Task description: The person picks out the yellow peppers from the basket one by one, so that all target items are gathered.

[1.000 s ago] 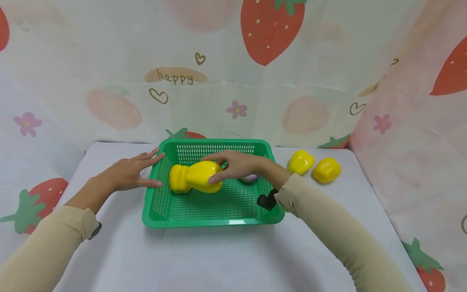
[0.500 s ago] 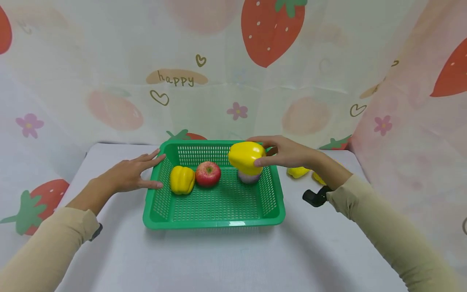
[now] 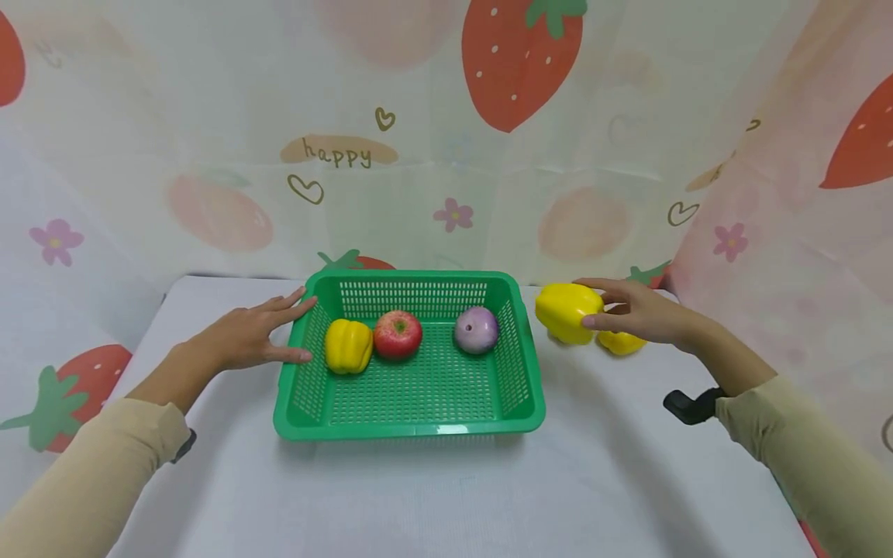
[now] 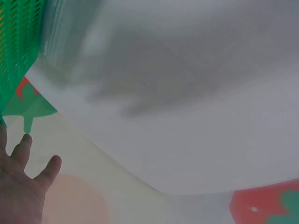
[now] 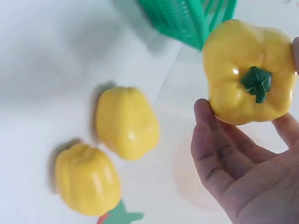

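My right hand (image 3: 638,310) grips a yellow bell pepper (image 3: 567,311) in the air just right of the green basket (image 3: 408,428). The right wrist view shows that pepper's green stem (image 5: 256,83) between thumb and fingers. Below it two more yellow bell peppers lie on the table; the nearer-to-hand one (image 3: 621,343) is partly covered, and the other is mostly hidden in the head view. My left hand (image 3: 247,335) touches the basket's left rim with spread, straight fingers. Inside the basket sit a yellow bell pepper (image 3: 348,346), a red apple (image 3: 398,335) beside it, and a purple round vegetable (image 3: 477,330) further right.
A white-covered table (image 3: 446,496) carries everything. Behind it hangs a cloth backdrop (image 3: 412,209) with strawberry and flower prints, and a similar cloth borders the right side. The basket's walls rise around its contents.
My right hand has lifted the yellow bell pepper out of the basket and carried it right, past the rim. The apple and purple vegetable are now uncovered. My left hand has stayed put.
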Demonstrator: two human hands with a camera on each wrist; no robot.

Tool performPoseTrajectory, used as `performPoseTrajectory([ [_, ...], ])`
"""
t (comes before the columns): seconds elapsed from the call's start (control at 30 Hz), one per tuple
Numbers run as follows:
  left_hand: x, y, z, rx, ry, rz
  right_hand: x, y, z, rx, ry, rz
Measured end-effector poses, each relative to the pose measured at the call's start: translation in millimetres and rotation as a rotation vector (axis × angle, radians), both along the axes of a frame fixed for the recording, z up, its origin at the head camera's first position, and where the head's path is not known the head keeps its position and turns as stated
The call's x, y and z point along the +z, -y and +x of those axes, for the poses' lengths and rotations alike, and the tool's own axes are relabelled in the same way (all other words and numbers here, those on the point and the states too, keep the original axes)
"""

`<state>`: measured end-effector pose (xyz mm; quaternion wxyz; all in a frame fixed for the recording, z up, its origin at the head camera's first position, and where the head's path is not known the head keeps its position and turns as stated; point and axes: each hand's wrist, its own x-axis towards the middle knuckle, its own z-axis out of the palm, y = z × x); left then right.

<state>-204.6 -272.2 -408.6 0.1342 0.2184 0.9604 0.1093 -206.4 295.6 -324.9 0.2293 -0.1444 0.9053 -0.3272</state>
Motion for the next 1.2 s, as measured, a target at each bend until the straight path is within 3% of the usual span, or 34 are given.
performPoseTrajectory([
  [0.27,0.0,-0.3,0.8,-0.003,-0.003,0.009,-29.3,-48,13.3,-0.051,0.052,-0.033],
  [0.57,1.8,-0.4,1.4,0.005,0.008,0.013,-58.3,-84,23.1,-0.131,0.148,0.019],
  [0.87,2.8,-1.4,1.8,0.012,0.015,0.010,-80.4,-103,26.5,-0.151,0.232,0.003],
  [1.2,1.4,-0.8,0.2,0.007,0.009,0.000,-94.8,-113,32.5,-0.187,0.246,-0.001],
])
